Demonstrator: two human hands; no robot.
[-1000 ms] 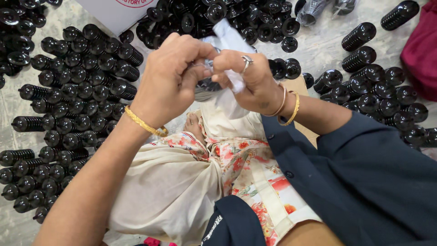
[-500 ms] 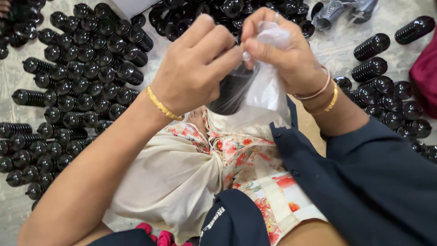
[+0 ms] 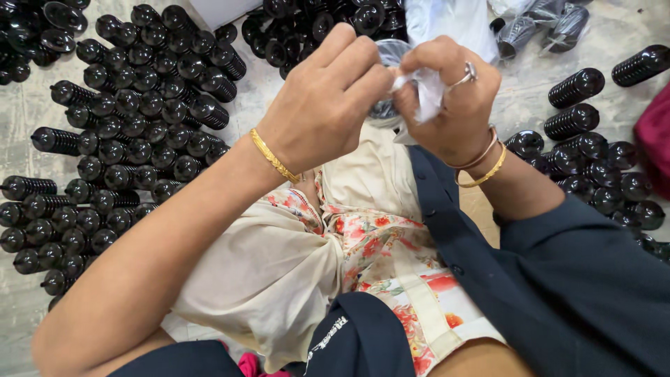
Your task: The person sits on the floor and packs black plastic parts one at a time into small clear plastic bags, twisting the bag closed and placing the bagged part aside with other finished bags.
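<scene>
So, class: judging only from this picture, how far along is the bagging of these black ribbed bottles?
Done: a few bagged bottles lie at top right. In hand: the left hand and right hand pinch a clear plastic bag around one dark bottle. Left: many unbagged black bottles on the floor, on both sides.

Standing bottles (image 3: pixel 132 132) crowd the floor (image 3: pixel 31 115) left of the lap. More bottles (image 3: pixel 600 181) lie right. A bagged heap (image 3: pixel 537 21) sits beyond.
</scene>
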